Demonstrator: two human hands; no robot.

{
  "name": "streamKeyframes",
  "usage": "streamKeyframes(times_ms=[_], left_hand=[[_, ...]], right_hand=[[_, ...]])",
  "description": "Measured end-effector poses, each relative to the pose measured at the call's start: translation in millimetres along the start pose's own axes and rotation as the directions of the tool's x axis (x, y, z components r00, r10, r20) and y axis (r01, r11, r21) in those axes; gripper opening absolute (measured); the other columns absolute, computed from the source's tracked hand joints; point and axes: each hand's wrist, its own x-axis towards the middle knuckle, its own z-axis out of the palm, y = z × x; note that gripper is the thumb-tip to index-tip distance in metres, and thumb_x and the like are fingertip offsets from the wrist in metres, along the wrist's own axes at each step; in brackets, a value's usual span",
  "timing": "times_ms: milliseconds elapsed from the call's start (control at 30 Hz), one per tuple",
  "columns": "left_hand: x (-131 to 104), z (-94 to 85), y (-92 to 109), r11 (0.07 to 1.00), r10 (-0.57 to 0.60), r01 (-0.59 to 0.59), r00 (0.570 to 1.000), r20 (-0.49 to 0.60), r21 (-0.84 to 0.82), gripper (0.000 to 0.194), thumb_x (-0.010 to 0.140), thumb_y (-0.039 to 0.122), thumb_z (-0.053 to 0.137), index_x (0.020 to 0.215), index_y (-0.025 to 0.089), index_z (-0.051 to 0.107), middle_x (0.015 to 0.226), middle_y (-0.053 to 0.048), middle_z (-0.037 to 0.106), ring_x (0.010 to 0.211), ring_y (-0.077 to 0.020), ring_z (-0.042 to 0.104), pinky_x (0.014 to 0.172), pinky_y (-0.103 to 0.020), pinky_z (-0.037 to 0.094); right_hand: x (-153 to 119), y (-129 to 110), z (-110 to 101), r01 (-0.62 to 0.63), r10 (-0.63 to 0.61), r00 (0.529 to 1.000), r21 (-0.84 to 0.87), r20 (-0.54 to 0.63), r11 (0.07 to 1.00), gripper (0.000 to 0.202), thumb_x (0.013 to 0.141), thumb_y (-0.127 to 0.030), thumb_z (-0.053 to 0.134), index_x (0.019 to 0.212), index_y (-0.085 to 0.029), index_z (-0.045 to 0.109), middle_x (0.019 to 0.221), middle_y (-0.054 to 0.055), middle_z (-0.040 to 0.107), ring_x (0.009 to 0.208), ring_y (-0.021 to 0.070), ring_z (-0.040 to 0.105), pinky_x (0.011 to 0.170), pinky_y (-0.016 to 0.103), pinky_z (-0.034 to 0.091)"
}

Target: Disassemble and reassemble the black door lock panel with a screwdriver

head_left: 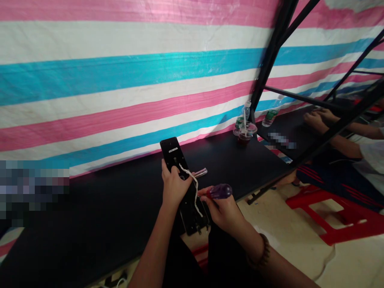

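A long, narrow black panel (pixel 189 218) lies slantwise in front of me, its lower end reaching past the table's front edge. My left hand (pixel 175 185) grips its upper middle, with the thumb on top. A braided white cord (pixel 196 188) runs loosely along the panel's face. My right hand (pixel 223 212) holds a screwdriver (pixel 220 191) by its purple handle, close to the panel's right edge. The tip of the screwdriver is hard to make out. Just beyond the left fingers is a small clear tube-like piece (pixel 201 173).
The black table (pixel 120 208) runs along a striped tarp (pixel 120 88). A lidded plastic cup (pixel 246 131) and a bottle (pixel 247 109) stand by a black metal frame (pixel 268 60). Right of it, another person's hands (pixel 318 118) are over a second table, near a red stool (pixel 327 228).
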Motion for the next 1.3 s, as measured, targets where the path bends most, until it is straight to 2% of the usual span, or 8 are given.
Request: streamKeyframes(times_ms=[267,400,567,633,733,933,1133,1300], left_hand=[[-1.0,-2.6,9.0,1.0,0.01,-0.011,1.0,0.029,0.01,0.029,0.079,0.04,0.072,0.09,0.016,0.062,0.166,-0.022,0.003,0.147,-0.0496,0.026,0.115,-0.057,0.036],[-0.6,-4.3,15.2,0.997,-0.043,0.039,0.997,0.061,0.073,0.038,0.081,0.047,0.069,0.097,0.013,0.062,0.164,-0.027,0.009,0.146,-0.0509,0.029,0.11,-0.059,0.041],[-2.6,-5.1,17.1,0.982,-0.057,0.042,0.996,0.074,0.186,0.049,0.081,0.056,0.066,0.101,0.012,0.06,0.162,-0.031,0.012,0.143,-0.051,0.033,0.103,-0.06,0.047],[-3.7,-5.3,17.1,0.98,-0.045,0.031,0.997,0.066,0.197,0.047,0.082,0.056,0.065,0.1,0.012,0.06,0.162,-0.03,0.014,0.143,-0.0496,0.034,0.103,-0.059,0.047],[-5.2,-4.9,16.9,0.982,-0.037,0.028,0.998,0.045,0.186,0.045,0.084,0.056,0.063,0.098,0.013,0.06,0.162,-0.029,0.018,0.142,-0.0474,0.037,0.103,-0.057,0.048],[-5.8,-2.9,16.2,0.983,-0.037,0.034,0.999,0.014,0.179,0.05,0.082,0.058,0.063,0.1,0.011,0.061,0.161,-0.032,0.017,0.141,-0.049,0.037,0.103,-0.057,0.046],[-5.5,-2.3,14.0,0.985,0.015,-0.013,1.0,-0.012,0.172,0.048,0.081,0.055,0.065,0.101,0.011,0.063,0.161,-0.03,0.019,0.145,-0.0479,0.032,0.105,-0.057,0.045],[-5.7,-2.0,11.9,0.992,0.056,-0.049,0.997,-0.06,0.118,0.038,0.078,0.048,0.072,0.095,0.015,0.063,0.163,-0.024,0.018,0.148,-0.0455,0.026,0.113,-0.056,0.04]], right_hand=[[8.0,-7.9,-6.1,-0.018,0.023,0.993,-0.042,0.114,0.999,0.02,0.096,-0.012,0.048,0.098,-0.018,0.067,0.096,0.011,0.073,0.088,0.0227,0.071,0.078,0.032,0.057],[12.3,-11.1,-9.9,-0.021,0.022,0.983,-0.007,0.183,1.0,0.019,0.095,-0.012,0.051,0.102,-0.019,0.068,0.102,0.01,0.074,0.091,0.0217,0.071,0.08,0.031,0.057],[16.3,-9.2,-2.6,-0.144,0.13,0.983,0.097,0.13,0.985,0.014,0.087,-0.013,0.07,0.098,-0.021,0.069,0.089,0.003,0.076,0.079,0.0177,0.073,0.073,0.025,0.055],[17.3,-7.3,0.4,-0.122,0.116,0.992,0.125,0.056,0.985,0.006,0.086,-0.015,0.072,0.089,-0.02,0.07,0.085,0.003,0.075,0.077,0.0174,0.072,0.071,0.024,0.055],[17.5,-6.3,0.2,-0.046,0.046,0.999,0.148,0.004,0.988,0.007,0.09,-0.015,0.067,0.085,-0.02,0.071,0.088,0.004,0.075,0.081,0.0174,0.071,0.074,0.024,0.055],[14.4,-8.6,-7.7,-0.073,0.066,0.99,0.052,0.125,0.996,0.023,0.098,-0.012,0.048,0.098,-0.02,0.069,0.093,0.006,0.074,0.086,0.0177,0.072,0.079,0.026,0.055],[9.9,-5.5,-7.9,-0.091,0.081,0.982,0.055,0.169,0.994,0.025,0.098,-0.012,0.044,0.101,-0.02,0.067,0.097,0.006,0.073,0.089,0.0173,0.07,0.082,0.027,0.054],[9.8,-8.0,-11.2,-0.064,0.046,0.977,0.079,0.21,0.995,0.023,0.098,-0.012,0.044,0.106,-0.02,0.064,0.1,0.007,0.069,0.092,0.0183,0.067,0.085,0.03,0.054]])
